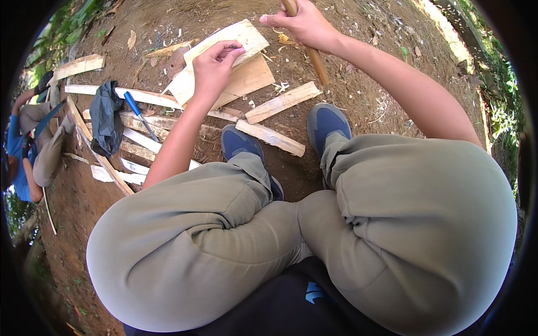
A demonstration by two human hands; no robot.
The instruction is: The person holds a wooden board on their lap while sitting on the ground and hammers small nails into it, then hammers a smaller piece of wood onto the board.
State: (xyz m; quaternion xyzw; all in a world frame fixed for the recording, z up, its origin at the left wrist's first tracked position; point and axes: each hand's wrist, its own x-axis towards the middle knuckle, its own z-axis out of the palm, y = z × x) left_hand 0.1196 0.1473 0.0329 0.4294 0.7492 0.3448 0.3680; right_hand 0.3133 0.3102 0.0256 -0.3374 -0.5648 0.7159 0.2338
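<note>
In front of my feet, my left hand (214, 68) is over a pale, flat wooden board (246, 38), its fingers curled and thumb pressed in. Whatever those fingers hold, if anything, is hidden. Under that board lies a second, tan board (249, 79). Farther right, my right hand (307, 28) is closed around a brown wooden handle (317, 64) that slants down toward the ground. The upper end of this handle runs out of view, so its tool head cannot be seen. Two short split wood pieces, one upper (284, 102) and one lower (272, 138), lie near my shoes.
Left of my arm are several long wood strips (148, 96), a dark plastic bag (106, 120) and a blue-handled tool (131, 103) with a thin metal shaft. Another person in blue (33, 145) sits at the far left. Shavings litter the brown soil (370, 106).
</note>
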